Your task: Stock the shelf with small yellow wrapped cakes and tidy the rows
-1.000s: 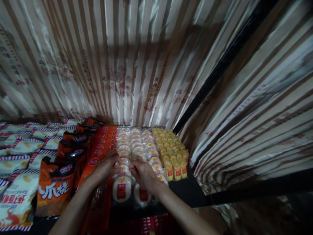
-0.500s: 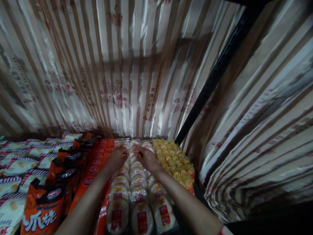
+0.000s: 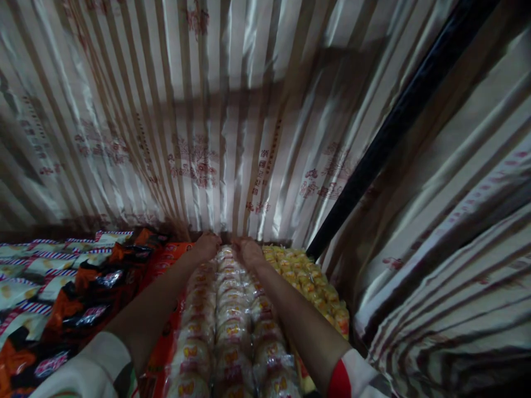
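Observation:
Rows of round, clear-wrapped pastries [image 3: 233, 315] with red and yellow labels run away from me across the display. At their far end, close to the curtain, are both of my hands. My left hand [image 3: 208, 245] bends over the back of the left row, its fingers curled together. Level with it, my right hand [image 3: 248, 252] is curled at the back of the right row, thumb side toward the middle. A narrow gap lies between the two hands. What the fingertips hold, if anything, is too dark and small to make out.
On the left lie orange packets [image 3: 170, 255], orange-and-black snack bags [image 3: 89, 315] and white bags with striped edges [image 3: 50, 262]. Small yellow-wrapped items [image 3: 305, 276] sit on the right. Behind rises a striped curtain [image 3: 199, 110], and a dark pole [image 3: 385, 132] slants at the right.
Both hands have reached farther forward, to the far end of the pastry rows. My view has moved forward too, so the near goods sit lower in the picture and my sleeves now show.

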### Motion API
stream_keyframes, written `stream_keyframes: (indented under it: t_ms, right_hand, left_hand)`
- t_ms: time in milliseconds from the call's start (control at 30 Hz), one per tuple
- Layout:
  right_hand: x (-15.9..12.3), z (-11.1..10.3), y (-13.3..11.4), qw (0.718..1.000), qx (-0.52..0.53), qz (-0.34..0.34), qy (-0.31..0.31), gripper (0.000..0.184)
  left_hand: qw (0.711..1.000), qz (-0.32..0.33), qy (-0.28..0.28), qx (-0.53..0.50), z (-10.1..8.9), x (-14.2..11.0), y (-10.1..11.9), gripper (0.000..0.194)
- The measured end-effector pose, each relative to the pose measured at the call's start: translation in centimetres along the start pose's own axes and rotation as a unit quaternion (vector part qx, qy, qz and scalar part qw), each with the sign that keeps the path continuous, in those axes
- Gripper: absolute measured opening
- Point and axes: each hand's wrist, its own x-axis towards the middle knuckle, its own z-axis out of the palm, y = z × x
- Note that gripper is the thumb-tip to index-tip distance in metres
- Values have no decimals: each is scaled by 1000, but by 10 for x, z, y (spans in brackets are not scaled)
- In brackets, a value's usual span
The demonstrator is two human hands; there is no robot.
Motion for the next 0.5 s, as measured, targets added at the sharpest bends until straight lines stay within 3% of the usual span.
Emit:
stream_keyframes:
  t_ms: [300, 500]
  right_hand:
    - [11, 8, 2, 1000, -13, 25, -14, 28]
    - [12, 13, 5, 996, 46, 79, -2, 24]
  left_hand:
    - [999, 2, -38, -7, 12, 17, -5, 20]
    - [999, -26, -40, -24, 12, 19, -3, 22]
